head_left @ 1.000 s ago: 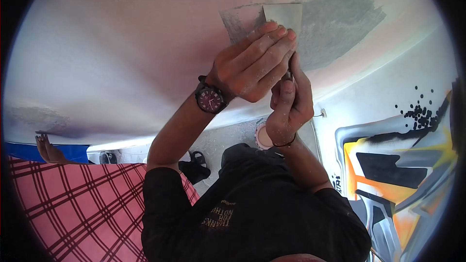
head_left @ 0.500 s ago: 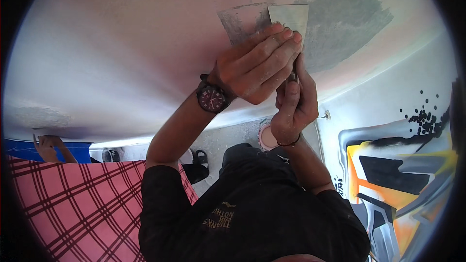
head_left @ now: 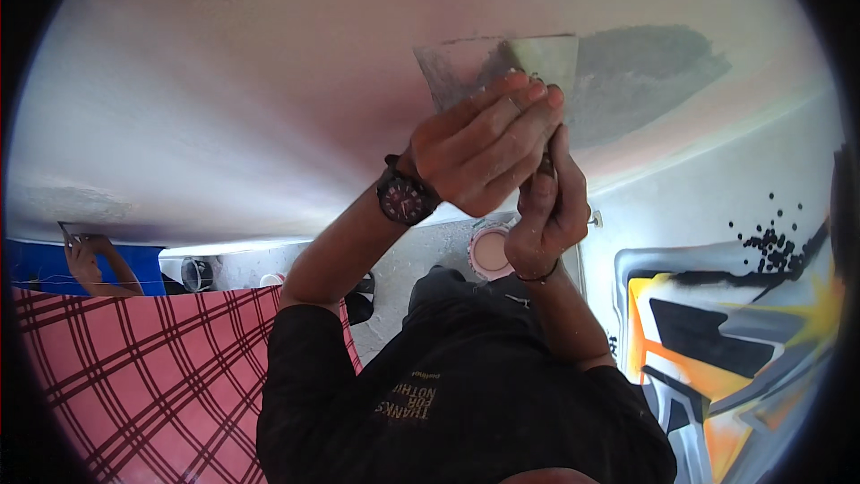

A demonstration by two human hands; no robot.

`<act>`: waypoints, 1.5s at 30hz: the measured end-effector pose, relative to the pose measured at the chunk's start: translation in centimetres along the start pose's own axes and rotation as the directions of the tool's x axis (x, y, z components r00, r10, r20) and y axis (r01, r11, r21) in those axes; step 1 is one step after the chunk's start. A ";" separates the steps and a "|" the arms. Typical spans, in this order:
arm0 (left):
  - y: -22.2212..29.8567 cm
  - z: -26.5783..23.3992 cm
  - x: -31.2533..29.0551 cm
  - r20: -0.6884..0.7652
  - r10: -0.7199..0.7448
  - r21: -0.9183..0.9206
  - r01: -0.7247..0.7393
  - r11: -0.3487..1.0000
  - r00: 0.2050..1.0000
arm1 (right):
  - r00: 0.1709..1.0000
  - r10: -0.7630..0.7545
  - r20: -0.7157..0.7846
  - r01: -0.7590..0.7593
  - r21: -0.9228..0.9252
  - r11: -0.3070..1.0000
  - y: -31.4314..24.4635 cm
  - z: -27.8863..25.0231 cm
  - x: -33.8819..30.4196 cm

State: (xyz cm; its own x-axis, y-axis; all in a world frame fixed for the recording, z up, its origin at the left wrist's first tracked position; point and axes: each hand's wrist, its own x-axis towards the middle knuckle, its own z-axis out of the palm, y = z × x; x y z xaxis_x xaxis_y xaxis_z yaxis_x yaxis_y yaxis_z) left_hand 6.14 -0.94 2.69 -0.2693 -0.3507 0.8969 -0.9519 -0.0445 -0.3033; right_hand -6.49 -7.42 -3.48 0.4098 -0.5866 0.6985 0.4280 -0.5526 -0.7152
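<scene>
A putty knife with a wide, pale metal blade (head_left: 551, 56) rests against the pinkish-white wall surface (head_left: 296, 63), over a grey smeared patch (head_left: 649, 81). My left hand (head_left: 479, 148), with a dark watch at the wrist, presses its fingers together on the blade; its thumb is hidden. Below it, my right hand (head_left: 551, 229) is closed around the handle, which is mostly covered by the fingers. The grey coating shows on both sides of the blade, with the larger area to the right. Whitish residue dots my fingers.
A pinkish tub (head_left: 490, 253) stands on the floor below my hands. Pink plaid cloth (head_left: 152, 367) hangs at the lower left. Beyond it, another person's hand (head_left: 85, 264) holds a thin tool near the wall. A graffiti-painted wall (head_left: 717, 332) rises on the right.
The wall, patch and both my hands appear slightly lower in view. The blade stays at nearly the same place on the patch, and both hands keep their hold.
</scene>
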 end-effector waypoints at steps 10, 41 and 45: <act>3.2 -3.5 -3.6 0.218 -0.034 0.083 0.016 0.996 0.975 | 0.956 0.037 0.292 -0.008 -0.100 0.995 3.2 -10.6 -3.5; 5.0 -3.3 -3.0 0.431 -0.899 -0.668 0.698 -0.258 0.081 | 0.960 0.047 0.278 -0.075 0.093 0.993 -1.1 1.9 -0.9; 5.1 -1.7 -3.3 0.368 -0.907 -0.688 0.716 -0.115 0.207 | 0.955 0.207 0.214 -0.238 0.129 0.963 -2.1 2.4 -2.0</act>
State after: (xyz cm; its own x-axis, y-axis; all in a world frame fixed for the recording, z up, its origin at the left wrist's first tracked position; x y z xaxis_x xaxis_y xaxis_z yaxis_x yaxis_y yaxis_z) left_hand 1.91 1.61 -1.22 0.8609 -0.3762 0.3426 -0.1839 0.3977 0.8989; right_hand -6.27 -3.62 -3.33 0.6525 -0.5476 0.5238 0.4185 -0.3158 -0.8515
